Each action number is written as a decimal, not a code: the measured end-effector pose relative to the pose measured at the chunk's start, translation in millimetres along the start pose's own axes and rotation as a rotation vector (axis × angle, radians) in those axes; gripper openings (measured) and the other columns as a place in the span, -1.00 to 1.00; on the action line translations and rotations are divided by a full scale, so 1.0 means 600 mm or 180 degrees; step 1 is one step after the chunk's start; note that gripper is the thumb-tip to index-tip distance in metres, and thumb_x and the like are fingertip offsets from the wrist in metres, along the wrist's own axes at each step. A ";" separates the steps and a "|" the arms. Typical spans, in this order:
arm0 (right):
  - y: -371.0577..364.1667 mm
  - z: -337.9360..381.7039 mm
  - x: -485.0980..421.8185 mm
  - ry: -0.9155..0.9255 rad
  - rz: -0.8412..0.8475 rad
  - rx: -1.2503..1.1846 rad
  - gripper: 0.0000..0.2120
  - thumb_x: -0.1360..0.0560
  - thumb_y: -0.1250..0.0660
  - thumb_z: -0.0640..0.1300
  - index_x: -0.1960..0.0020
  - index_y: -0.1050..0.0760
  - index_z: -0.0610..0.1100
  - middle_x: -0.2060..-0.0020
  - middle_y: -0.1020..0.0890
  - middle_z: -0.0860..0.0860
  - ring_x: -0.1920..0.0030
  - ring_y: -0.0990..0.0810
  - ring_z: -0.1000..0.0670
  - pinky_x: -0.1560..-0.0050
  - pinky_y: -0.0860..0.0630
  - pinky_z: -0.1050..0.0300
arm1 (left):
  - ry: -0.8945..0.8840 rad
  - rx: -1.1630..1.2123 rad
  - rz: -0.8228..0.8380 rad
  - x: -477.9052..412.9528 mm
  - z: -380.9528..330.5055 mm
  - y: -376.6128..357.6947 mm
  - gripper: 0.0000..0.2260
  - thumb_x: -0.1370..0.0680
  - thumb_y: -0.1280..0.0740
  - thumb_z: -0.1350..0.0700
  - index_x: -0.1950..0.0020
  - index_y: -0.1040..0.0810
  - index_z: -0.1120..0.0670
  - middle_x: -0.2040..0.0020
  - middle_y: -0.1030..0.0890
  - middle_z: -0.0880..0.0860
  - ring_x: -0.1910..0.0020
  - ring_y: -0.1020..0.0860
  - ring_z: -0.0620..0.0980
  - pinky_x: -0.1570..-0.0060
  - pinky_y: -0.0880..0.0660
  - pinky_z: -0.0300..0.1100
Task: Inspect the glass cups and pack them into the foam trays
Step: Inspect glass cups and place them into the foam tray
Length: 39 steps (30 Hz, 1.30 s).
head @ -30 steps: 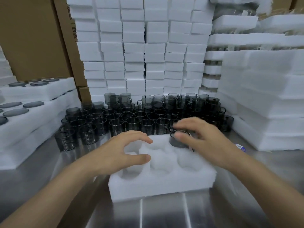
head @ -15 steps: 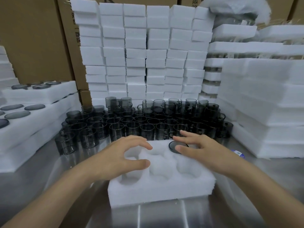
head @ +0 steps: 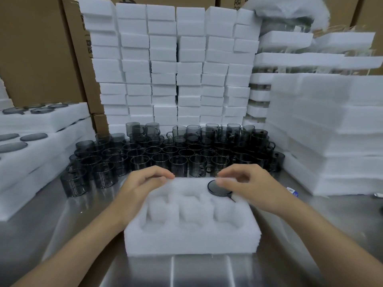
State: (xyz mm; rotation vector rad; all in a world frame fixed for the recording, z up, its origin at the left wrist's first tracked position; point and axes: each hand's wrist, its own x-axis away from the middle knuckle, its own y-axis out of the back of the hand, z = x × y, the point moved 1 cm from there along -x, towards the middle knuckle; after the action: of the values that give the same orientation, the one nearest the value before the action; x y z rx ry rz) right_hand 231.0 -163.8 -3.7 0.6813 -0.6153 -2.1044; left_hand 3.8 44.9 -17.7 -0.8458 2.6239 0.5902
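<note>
My left hand (head: pixel 143 186) rests on the far left corner of the foam tray (head: pixel 192 239), with its fingers (head: pixel 163 174) curled loosely over the edge and holding nothing. I keep it there so the light tray does not slide on the steel worktop (head: pixel 83 228). My right hand (head: pixel 250 186) is above the far right pocket, where one dark glass cup (head: pixel 218 188) sits upside down, its flat base level with the foam and its handle in the small slot. The right fingers (head: pixel 224 183) are relaxed and touch its base, I think to check that it is fully down. The other five pockets are not yet filled. The loose cups (head: pixel 178 154) stand crowded just behind the tray, near enough to reach without leaning. Spare foam trays (head: pixel 176 65) are stacked high at the back.
</note>
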 end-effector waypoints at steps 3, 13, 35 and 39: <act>0.000 -0.032 -0.009 -0.0035 -0.0738 0.0184 -0.89 -0.57 -0.44 0.19 -0.08 -0.67 0.25 0.11 -0.70 0.23 0.07 -0.65 0.18 -0.03 -0.53 0.15 | -0.0029 0.0100 -0.0201 -0.003 0.006 0.001 -0.74 -0.53 -0.31 0.06 0.01 -0.77 0.13 -0.01 -0.76 0.07 -0.07 -0.68 -0.05 -0.07 -0.51 -0.38; -0.001 -0.087 -0.019 -0.0705 -0.0726 0.1716 -0.38 -0.66 -0.33 0.07 -0.65 -0.20 0.11 -0.22 -0.50 -0.04 -0.31 -0.43 -0.14 -0.29 -0.47 -0.12 | 0.0042 0.0106 -0.0259 -0.006 0.015 0.002 -0.72 -0.53 -0.29 0.03 0.05 -0.76 0.13 0.01 -0.76 0.00 -0.06 -0.67 -0.12 -0.06 -0.46 -0.44; -0.009 0.118 0.045 0.2112 -0.1487 0.1277 -0.87 -0.70 -0.26 -0.15 -0.18 -0.56 -0.08 -0.03 -0.54 0.04 0.11 -0.57 -0.13 0.10 -0.55 -0.11 | -0.0735 -0.1295 -0.0251 0.029 -0.074 -0.020 -0.33 -0.50 -0.45 -0.23 -0.58 -0.30 -0.41 -0.37 -0.54 -0.28 -0.36 -0.54 -0.16 -0.22 -0.42 -0.19; -0.037 0.146 0.067 0.2658 -0.1399 0.1900 -0.86 -0.65 -0.32 -0.26 -0.13 -0.64 -0.18 0.01 -0.60 -0.05 0.14 -0.57 -0.15 0.19 -0.52 -0.13 | -0.1091 -0.1296 -0.0356 0.034 -0.088 -0.036 -0.27 -0.53 -0.56 -0.14 -0.62 -0.30 -0.33 -0.43 -0.52 -0.27 -0.42 -0.53 -0.15 -0.30 -0.49 -0.19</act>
State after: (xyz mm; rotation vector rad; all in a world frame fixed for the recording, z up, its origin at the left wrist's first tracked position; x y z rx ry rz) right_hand 140.8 -168.1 36.6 2.0410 -0.6310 -1.7336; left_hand -7.8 -6.0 13.3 -0.9017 2.1646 1.1503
